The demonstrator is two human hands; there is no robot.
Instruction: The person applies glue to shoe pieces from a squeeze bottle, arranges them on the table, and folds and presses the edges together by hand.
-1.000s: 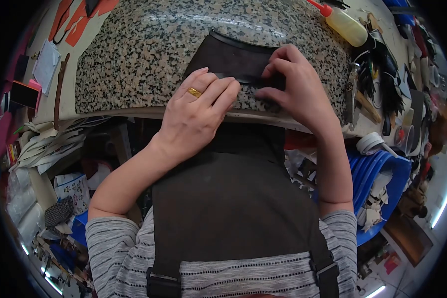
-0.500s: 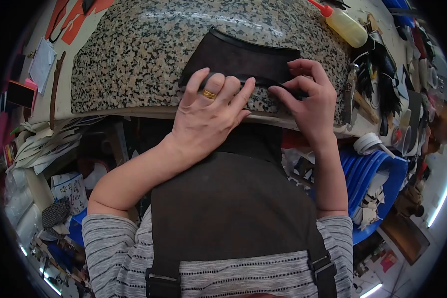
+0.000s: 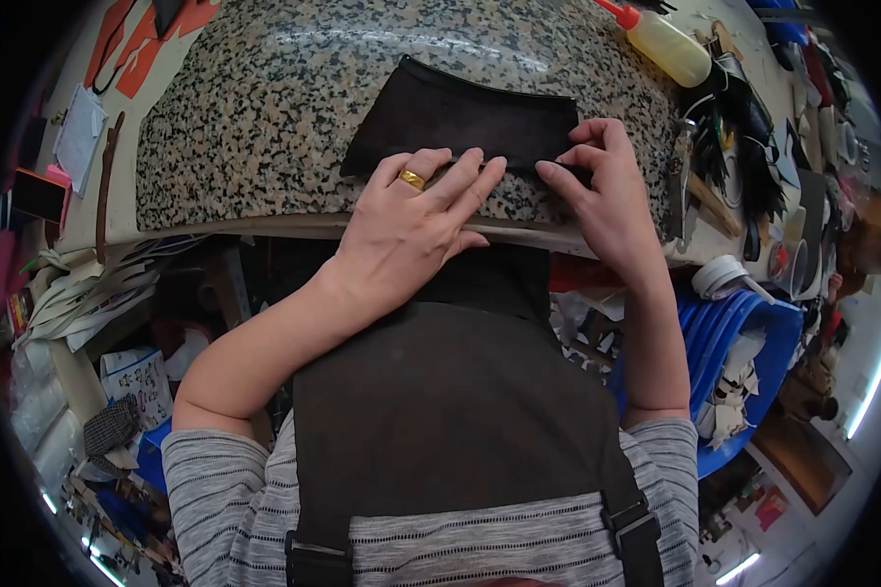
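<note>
A dark, curved leather piece (image 3: 460,115) lies on the speckled granite slab (image 3: 255,127), its near edge under my hands. My left hand (image 3: 411,210), with a gold ring, rests along that edge; its fingers are stretched out and press on the leather without gripping it. At the near right corner my right hand (image 3: 607,191) has thumb and fingertips closed on the edge. The fingers partly hide the near edge, so its fold cannot be fully seen.
A squeeze bottle (image 3: 668,49) with a red nozzle lies at the slab's far right. Beside it are black straps (image 3: 749,147) and tools. Orange pieces (image 3: 142,59) lie far left. A blue basket (image 3: 754,362) with scraps stands below on the right.
The near edge strip, raised and curled between my hands before, now lies down flatter. My left fingers have straightened along it. My right fingers have closed in at the corner.
</note>
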